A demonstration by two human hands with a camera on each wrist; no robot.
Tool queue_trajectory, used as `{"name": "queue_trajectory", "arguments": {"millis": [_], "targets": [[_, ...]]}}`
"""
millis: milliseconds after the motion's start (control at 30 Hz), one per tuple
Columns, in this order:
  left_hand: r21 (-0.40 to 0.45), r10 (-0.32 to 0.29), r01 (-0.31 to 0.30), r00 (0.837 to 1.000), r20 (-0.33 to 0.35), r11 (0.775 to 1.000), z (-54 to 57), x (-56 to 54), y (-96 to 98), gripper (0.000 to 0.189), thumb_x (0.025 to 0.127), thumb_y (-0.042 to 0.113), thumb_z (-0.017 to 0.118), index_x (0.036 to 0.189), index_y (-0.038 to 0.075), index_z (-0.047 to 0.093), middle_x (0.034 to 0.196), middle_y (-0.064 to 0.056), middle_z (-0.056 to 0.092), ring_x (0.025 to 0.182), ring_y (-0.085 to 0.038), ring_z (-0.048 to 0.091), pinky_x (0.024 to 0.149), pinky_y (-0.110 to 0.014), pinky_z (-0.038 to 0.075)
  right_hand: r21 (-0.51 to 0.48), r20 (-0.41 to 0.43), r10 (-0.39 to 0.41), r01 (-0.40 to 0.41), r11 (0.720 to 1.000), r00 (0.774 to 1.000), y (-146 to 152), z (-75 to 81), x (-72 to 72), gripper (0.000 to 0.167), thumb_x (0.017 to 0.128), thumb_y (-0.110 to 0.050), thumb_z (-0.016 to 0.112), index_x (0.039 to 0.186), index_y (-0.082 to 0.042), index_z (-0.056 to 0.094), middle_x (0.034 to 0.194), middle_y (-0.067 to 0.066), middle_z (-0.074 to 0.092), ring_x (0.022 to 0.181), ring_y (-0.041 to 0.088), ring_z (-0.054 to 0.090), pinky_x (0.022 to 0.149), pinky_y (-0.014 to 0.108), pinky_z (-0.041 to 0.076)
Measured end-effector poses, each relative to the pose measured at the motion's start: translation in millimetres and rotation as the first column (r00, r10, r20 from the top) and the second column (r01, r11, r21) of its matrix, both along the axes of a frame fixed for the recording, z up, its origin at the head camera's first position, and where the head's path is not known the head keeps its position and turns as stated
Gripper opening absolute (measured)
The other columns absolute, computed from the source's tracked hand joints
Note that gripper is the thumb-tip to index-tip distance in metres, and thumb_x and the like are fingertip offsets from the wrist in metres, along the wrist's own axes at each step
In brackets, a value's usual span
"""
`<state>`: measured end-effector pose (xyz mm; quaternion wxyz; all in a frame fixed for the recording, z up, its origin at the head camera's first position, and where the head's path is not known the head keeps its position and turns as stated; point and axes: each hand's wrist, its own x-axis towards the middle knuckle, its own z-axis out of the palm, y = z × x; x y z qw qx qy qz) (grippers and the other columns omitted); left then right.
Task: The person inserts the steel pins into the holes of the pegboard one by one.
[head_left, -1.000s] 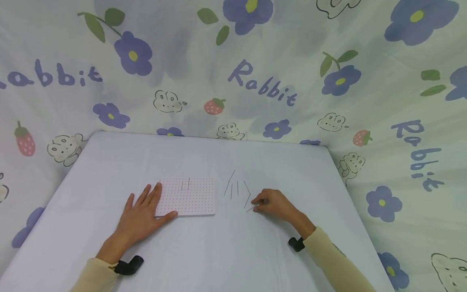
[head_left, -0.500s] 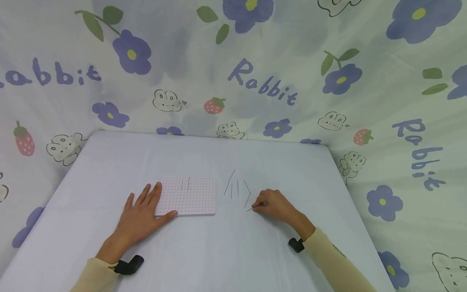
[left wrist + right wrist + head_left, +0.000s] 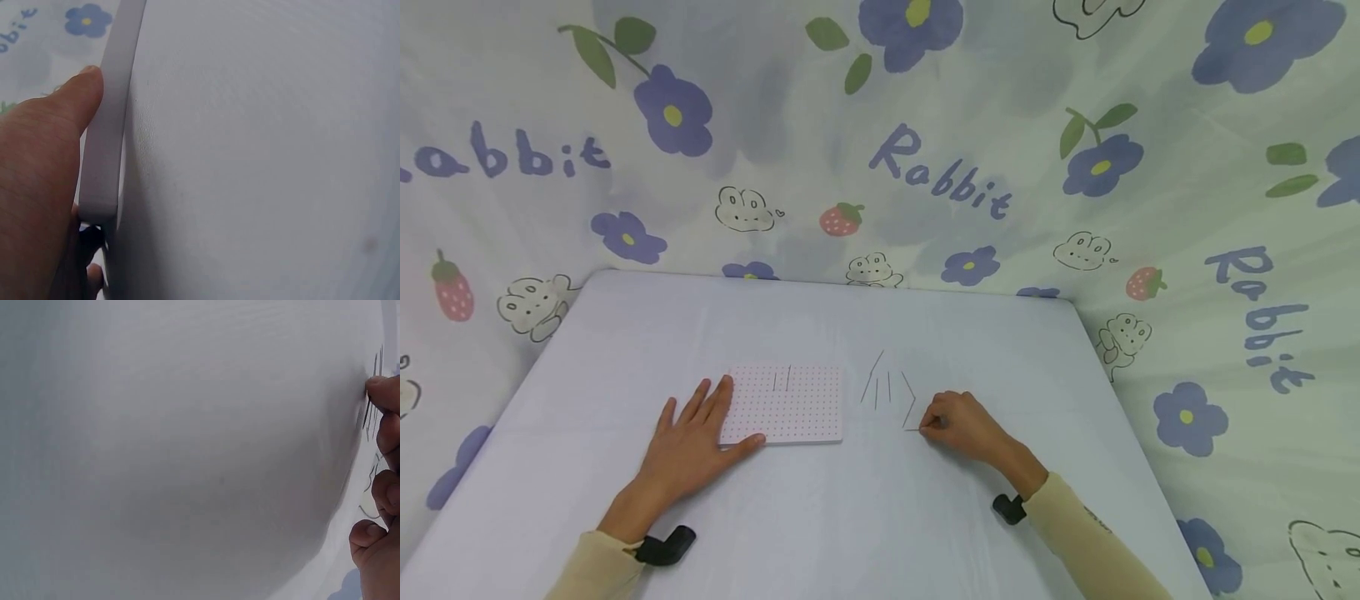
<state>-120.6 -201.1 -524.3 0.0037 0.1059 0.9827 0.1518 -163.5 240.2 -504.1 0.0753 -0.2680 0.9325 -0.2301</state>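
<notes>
Rabbit-and-flower printed cloth [image 3: 775,125] backs a white worktop [image 3: 820,533], on which a dotted white board [image 3: 808,417] lies flat, left of centre. Left hand [image 3: 688,446]: fingers extended and apart, laid along the board's left side, with the thumb at its near edge; it appears to steady the board. Right hand [image 3: 962,423]: thumb and fingertip together, apparently pinching one end of a thin dark stick [image 3: 912,430], whose free end points toward the board, near a group of loose sticks [image 3: 889,387]. Two slender dark lines [image 3: 787,379] show on the board; whether they lie flat or stand in it cannot be told. The step in hand seems to be handling a single stick; the next move probably calls for a light, secure pinch that leaves neighbouring sticks undisturbed.
</notes>
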Motion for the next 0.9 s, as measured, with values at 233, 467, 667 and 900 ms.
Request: {"name": "queue_trajectory", "arguments": {"millis": [233,467,667,900], "targets": [[0.001,-0.003,0.003,1.0,-0.005,1.0,-0.5,-1.3,-0.5,0.113,0.087,0.08,0.049,0.161,0.002,0.012,0.164,-0.02,0.025,0.153,-0.04,0.013,0.116,-0.07,0.001,-0.03,-0.017,-0.066,0.066,0.997,0.998,1.8,17.5,-5.1,0.005,0.091,-0.019,0.075,0.09,-0.022,0.078,0.08,-0.021,0.06,0.075,0.006,0.056,0.082,0.033,0.045],[0.002,-0.009,0.009,1.0,0.005,1.0,-1.5,-1.0,-1.2,0.114,0.087,0.08,0.048,0.161,0.002,0.012,0.165,-0.02,0.023,0.153,-0.04,0.013,0.115,-0.071,0.0,-0.104,-0.067,-0.049,0.042,0.994,0.997,1.3,47.7,-15.2,0.004,0.092,-0.021,0.075,0.093,-0.02,0.079,0.079,-0.019,0.059,0.073,0.006,0.054,0.078,0.033,0.043],[0.003,-0.007,0.007,1.0,0.005,1.0,-2.6,0.3,-1.0,0.114,0.087,0.08,0.048,0.161,0.002,0.011,0.165,-0.02,0.023,0.154,-0.04,0.012,0.115,-0.071,0.0,-0.108,-0.104,-0.02,0.009,0.994,0.994,-5.5,53.1,-19.5,0.004,0.092,-0.02,0.075,0.093,-0.021,0.078,0.08,-0.02,0.059,0.076,0.01,0.057,0.079,0.034,0.042],[0.001,-0.002,0.002,1.0,0.012,1.0,2.3,1.4,0.0,0.113,0.087,0.081,0.048,0.161,0.002,0.013,0.164,-0.02,0.024,0.153,-0.04,0.014,0.116,-0.07,0.001,-0.127,-0.094,0.007,-0.019,0.992,0.996,-20.5,52.1,-24.6,0.004,0.092,-0.02,0.075,0.094,-0.021,0.078,0.079,-0.019,0.06,0.077,0.017,0.061,0.079,0.036,0.042]]}}
